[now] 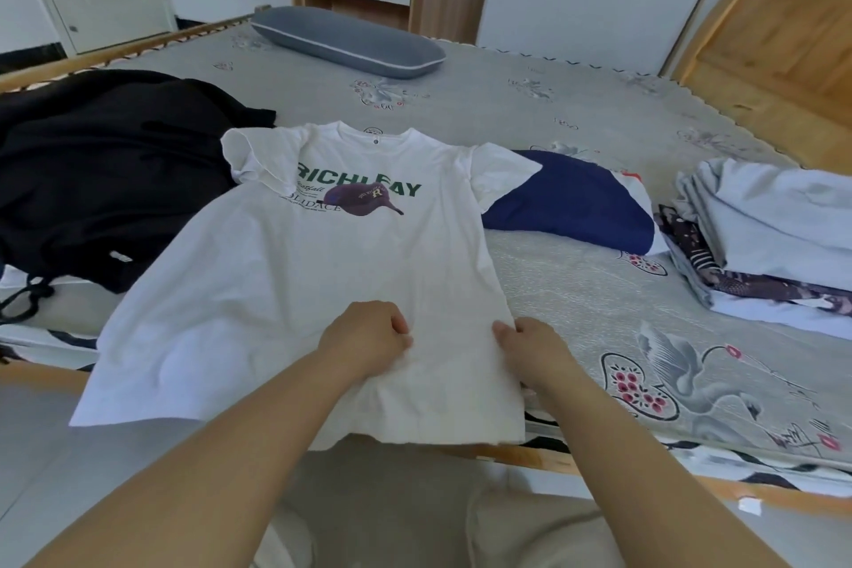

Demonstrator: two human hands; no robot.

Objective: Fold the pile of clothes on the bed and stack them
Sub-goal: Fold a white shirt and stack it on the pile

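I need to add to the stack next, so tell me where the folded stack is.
In the head view, the folded stack sits on the bed at the far right, just right of the navy garment.

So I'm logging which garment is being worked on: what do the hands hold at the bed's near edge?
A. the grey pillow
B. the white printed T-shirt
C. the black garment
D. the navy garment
B: the left hand and right hand both grip the lower part of the white printed T-shirt, spread face up on the bed.
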